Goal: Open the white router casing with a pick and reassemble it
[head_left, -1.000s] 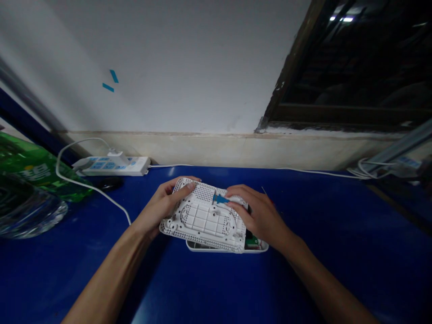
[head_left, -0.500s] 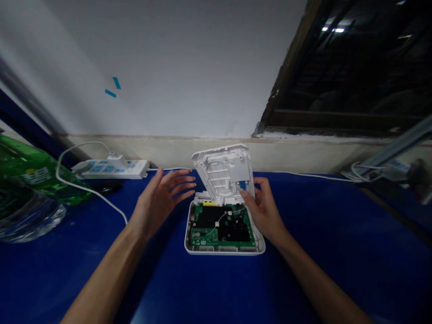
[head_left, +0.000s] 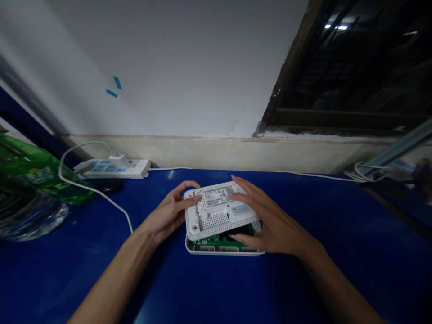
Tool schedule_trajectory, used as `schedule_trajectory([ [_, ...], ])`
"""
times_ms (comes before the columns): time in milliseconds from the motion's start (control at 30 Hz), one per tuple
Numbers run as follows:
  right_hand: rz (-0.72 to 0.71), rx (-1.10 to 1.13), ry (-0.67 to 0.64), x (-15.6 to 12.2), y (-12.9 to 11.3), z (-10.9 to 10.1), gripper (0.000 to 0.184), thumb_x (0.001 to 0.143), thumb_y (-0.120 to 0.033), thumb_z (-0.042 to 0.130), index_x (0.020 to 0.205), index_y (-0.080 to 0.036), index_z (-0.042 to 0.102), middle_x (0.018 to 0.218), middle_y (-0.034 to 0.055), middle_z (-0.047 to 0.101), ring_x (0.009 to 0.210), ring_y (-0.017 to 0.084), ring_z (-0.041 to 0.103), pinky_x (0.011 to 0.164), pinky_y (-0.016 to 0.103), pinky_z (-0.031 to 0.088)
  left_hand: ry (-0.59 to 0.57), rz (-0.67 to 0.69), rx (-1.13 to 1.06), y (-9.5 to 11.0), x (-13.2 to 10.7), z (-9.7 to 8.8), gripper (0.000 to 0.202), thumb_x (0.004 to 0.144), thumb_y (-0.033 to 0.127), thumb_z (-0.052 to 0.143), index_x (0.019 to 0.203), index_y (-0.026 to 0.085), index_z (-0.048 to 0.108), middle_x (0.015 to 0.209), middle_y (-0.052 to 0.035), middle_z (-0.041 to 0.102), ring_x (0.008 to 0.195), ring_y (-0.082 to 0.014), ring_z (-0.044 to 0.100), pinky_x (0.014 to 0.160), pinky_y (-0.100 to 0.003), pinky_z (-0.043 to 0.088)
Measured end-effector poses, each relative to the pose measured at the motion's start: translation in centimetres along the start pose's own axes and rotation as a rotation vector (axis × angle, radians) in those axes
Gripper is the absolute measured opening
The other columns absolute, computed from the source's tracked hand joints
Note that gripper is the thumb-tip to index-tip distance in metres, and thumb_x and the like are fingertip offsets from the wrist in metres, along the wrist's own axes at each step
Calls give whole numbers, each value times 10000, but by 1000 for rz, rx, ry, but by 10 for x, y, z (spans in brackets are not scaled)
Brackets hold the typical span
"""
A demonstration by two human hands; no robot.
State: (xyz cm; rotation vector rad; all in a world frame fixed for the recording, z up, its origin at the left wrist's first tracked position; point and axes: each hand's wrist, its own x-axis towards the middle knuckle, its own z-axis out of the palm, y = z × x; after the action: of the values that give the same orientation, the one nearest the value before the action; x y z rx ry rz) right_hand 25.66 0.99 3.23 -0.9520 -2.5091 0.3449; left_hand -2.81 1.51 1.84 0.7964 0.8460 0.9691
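A white vented router cover [head_left: 216, 218], label side up, lies slightly askew and tilted over the white router base [head_left: 224, 253]. Along the front gap a strip of green circuit board [head_left: 209, 242] shows; the rest of the board is hidden. My left hand [head_left: 170, 211] grips the cover's left edge, thumb on top and fingers at the side. Across the right part of the cover rests my right hand [head_left: 266, 216], fingers on its upper face and thumb low at the front gap.
A white power strip [head_left: 111, 168] with a plugged-in adapter sits by the wall, its white cable [head_left: 97, 192] curving over the blue table [head_left: 216, 292]. Green bottles [head_left: 37, 175] stand at the left. A metal bar [head_left: 394, 146] slants at the right.
The cover has turned over from its raised, inside-facing pose and come down onto the base. My left hand has moved right and taken hold of its left edge; my right hand now spans its top.
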Motion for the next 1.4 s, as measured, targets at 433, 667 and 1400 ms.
schedule_trajectory([
  [433, 77, -33, -112, -16, 2, 6, 870, 685, -586, 824, 1463, -331, 529, 1561, 96, 450, 1427, 368, 397, 1181, 605, 257, 47, 346, 720, 7, -3, -5, 481, 903, 448, 723, 1337, 296, 580, 1397, -73, 579, 1263, -290, 572, 1065, -494, 482],
  [667, 120, 37, -187, -14, 4, 8, 881, 683, -671, 806, 1462, -373, 523, 1584, 67, 419, 1453, 344, 365, 1182, 579, 289, -237, 453, 1236, 15, -15, -10, 770, 765, 503, 840, 1449, 363, 516, 1530, -67, 446, 1389, -330, 454, 1182, -563, 351],
  [1400, 174, 133, -119, -7, -1, 7, 570, 778, -559, 806, 1277, -307, 696, 1422, 83, 600, 1372, 330, 461, 1152, 546, 346, -292, 380, 1475, 9, -14, 0, 1037, 663, 570, 884, 1537, 439, 343, 1348, -56, 502, 1239, -350, 411, 1084, -573, 331],
])
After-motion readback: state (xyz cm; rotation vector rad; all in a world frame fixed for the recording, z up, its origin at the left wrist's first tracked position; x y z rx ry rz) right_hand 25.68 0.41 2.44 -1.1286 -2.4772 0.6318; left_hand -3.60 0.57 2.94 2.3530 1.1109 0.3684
